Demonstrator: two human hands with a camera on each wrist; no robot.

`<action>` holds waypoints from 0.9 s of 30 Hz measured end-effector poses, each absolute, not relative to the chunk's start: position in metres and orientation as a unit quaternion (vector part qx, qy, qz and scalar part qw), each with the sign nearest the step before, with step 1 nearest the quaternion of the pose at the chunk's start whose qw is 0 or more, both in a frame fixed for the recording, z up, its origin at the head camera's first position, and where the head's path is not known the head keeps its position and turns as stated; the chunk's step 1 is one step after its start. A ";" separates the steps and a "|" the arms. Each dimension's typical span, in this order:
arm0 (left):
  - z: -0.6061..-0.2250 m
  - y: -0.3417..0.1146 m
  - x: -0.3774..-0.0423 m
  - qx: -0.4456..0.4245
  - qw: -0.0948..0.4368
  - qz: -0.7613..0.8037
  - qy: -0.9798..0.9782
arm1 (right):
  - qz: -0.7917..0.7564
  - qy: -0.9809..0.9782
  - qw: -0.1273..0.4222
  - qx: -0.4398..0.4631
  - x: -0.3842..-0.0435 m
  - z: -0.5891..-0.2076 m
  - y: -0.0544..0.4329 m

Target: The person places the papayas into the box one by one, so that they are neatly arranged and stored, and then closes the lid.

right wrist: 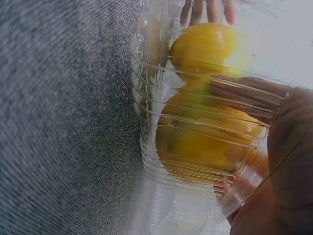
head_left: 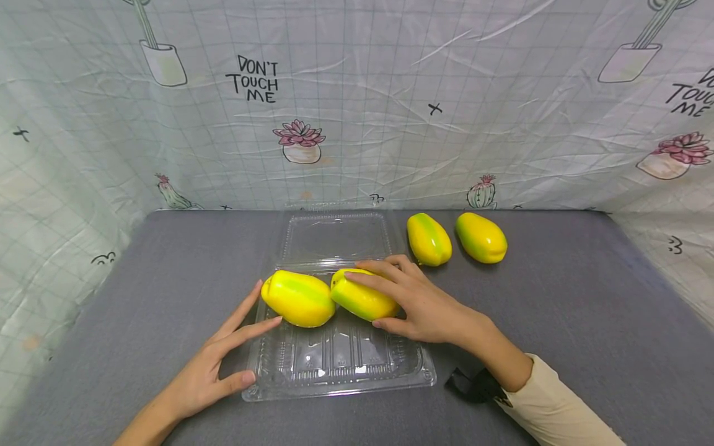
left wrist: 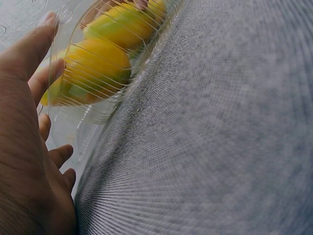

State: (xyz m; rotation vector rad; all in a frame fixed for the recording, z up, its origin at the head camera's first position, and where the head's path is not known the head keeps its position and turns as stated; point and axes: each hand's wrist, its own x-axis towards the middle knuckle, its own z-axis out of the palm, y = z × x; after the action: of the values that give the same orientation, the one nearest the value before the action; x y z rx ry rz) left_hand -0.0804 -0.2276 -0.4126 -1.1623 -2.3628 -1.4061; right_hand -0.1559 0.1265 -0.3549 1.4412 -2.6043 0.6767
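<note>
A clear plastic clamshell box (head_left: 340, 371) lies with its lid (head_left: 337, 238) folded back. Inside its base are two yellow-green papayas, a left one (head_left: 298, 298) and a right one (head_left: 364, 295), end against end and slanted. My right hand (head_left: 415, 300) holds the right papaya from above, fingers over its far side and thumb on its near side. In the right wrist view both papayas show through the ribbed wall (right wrist: 205, 132). Fingers spread and fairly straight, my left hand (head_left: 214, 359) is at the left papaya's outer end, fingertips at the fruit and thumb by the box rim.
Two more papayas, one (head_left: 429, 240) beside the lid and another (head_left: 482, 238) farther right, lie on the grey cloth-covered table (head_left: 563, 297). A black strap or device (head_left: 474, 385) is at the right wrist. A printed curtain (head_left: 357, 124) stands behind the table.
</note>
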 end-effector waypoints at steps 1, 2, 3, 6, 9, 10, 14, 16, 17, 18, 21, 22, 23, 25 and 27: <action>-0.413 -0.228 -0.080 -0.387 0.078 -0.470 -0.789 | 0.221 -0.853 0.046 0.471 -0.156 -0.355 0.126; -0.413 -0.228 -0.080 -0.386 0.077 -0.471 -0.790 | 0.220 -0.853 0.046 0.471 -0.156 -0.355 0.126; -0.413 -0.228 -0.080 -0.385 0.076 -0.471 -0.790 | 0.219 -0.853 0.048 0.471 -0.156 -0.355 0.126; -0.412 -0.227 -0.080 -0.387 0.078 -0.473 -0.788 | 0.218 -0.854 0.049 0.469 -0.156 -0.355 0.126; -0.412 -0.227 -0.081 -0.391 0.081 -0.473 -0.786 | 0.220 -0.855 0.046 0.468 -0.156 -0.355 0.126; -0.412 -0.227 -0.081 -0.392 0.081 -0.473 -0.785 | 0.221 -0.855 0.044 0.467 -0.156 -0.355 0.126; -0.413 -0.227 -0.082 -0.394 0.084 -0.472 -0.784 | 0.224 -0.855 0.039 0.466 -0.156 -0.355 0.126; -0.413 -0.227 -0.082 -0.396 0.084 -0.473 -0.783 | 0.224 -0.855 0.038 0.466 -0.155 -0.354 0.126; -0.413 -0.227 -0.082 -0.396 0.084 -0.473 -0.783 | 0.225 -0.855 0.038 0.466 -0.155 -0.354 0.126; -0.413 -0.227 -0.082 -0.396 0.084 -0.472 -0.783 | 0.225 -0.855 0.037 0.466 -0.155 -0.354 0.127; -0.413 -0.227 -0.082 -0.395 0.084 -0.472 -0.784 | 0.227 -0.854 0.036 0.467 -0.155 -0.354 0.126; -0.413 -0.227 -0.082 -0.394 0.084 -0.471 -0.785 | 0.228 -0.853 0.036 0.467 -0.155 -0.354 0.126; -0.413 -0.227 -0.081 -0.393 0.083 -0.471 -0.785 | 0.228 -0.853 0.036 0.467 -0.155 -0.354 0.126; -0.413 -0.227 -0.081 -0.391 0.083 -0.470 -0.787 | 0.229 -0.853 0.037 0.467 -0.155 -0.355 0.126; -0.413 -0.227 -0.081 -0.390 0.082 -0.470 -0.788 | 0.228 -0.853 0.038 0.467 -0.155 -0.355 0.126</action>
State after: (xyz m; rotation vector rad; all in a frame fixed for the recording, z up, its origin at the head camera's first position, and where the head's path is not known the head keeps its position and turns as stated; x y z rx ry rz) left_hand -0.0806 -0.2270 -0.4128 -1.1659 -2.3533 -1.4034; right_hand -0.1549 0.1264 -0.3550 1.4330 -2.6190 0.7003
